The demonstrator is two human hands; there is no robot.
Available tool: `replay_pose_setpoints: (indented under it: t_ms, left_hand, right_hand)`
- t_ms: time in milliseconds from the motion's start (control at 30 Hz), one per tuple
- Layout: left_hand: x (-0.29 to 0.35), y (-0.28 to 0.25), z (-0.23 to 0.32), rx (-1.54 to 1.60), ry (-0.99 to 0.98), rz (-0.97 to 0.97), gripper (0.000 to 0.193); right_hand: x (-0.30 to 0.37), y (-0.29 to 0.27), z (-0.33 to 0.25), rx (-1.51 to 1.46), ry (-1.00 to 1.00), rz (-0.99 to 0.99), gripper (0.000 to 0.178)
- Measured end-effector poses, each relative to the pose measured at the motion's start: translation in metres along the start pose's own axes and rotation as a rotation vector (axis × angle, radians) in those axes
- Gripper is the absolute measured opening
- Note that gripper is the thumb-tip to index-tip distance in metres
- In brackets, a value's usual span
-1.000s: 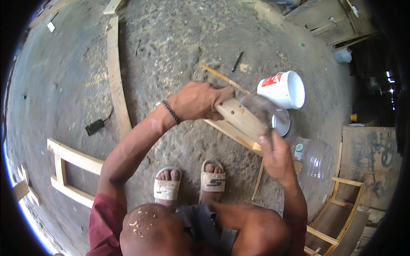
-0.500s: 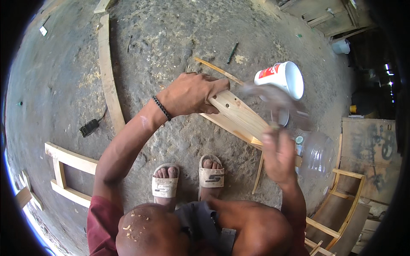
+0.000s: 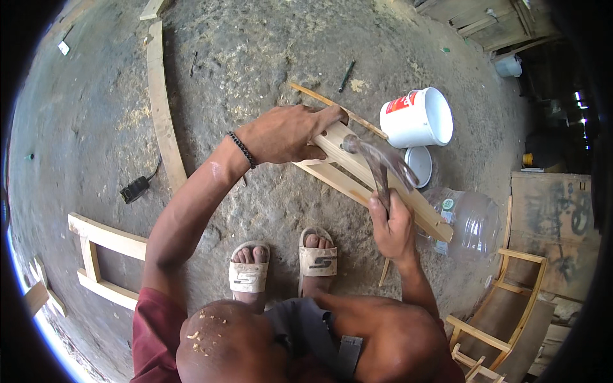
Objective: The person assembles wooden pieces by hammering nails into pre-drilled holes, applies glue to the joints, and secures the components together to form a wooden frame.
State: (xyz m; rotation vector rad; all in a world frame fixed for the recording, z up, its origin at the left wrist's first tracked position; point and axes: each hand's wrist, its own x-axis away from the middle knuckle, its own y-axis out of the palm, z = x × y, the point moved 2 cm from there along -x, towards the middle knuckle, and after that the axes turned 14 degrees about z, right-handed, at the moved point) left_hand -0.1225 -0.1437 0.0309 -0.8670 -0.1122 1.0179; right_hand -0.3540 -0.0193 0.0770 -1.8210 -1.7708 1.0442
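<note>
My left hand (image 3: 290,133) is closed round the far left end of a pale wooden frame (image 3: 408,207), thumb along its top. The frame slants down to the right, with a second rail (image 3: 337,181) on its near side. In my right hand (image 3: 393,228) is a claw hammer (image 3: 381,167), gripped by the handle. Its head rests on or just over the top board, close to my left hand, where a dark nail spot shows. The claw points right and is slightly blurred. What lies under the hammer face is hidden.
A white bucket (image 3: 408,121) lies tipped beyond the frame, near a round white lid (image 3: 418,166). A large clear bottle (image 3: 472,223) lies right. Another wooden frame (image 3: 112,237) and a long plank (image 3: 163,108) lie left. My sandalled feet (image 3: 317,260) stand close in front.
The hammer has come down and left onto the board from a blurred raised position. My right hand moved slightly left and down; my left hand keeps its hold.
</note>
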Motion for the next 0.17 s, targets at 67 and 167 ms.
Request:
replay_pose_setpoints:
  t_ms: [67,167]
  left_hand:
    - [0.003,0.003,-0.007,0.099,0.052,0.004,0.069]
    - [0.012,0.01,-0.016,0.271,-0.019,0.104,0.091]
  right_hand:
    - [0.022,0.003,0.014,-0.006,-0.036,0.051,0.02]
    - [0.051,0.012,0.036,-0.066,0.006,0.094,0.027]
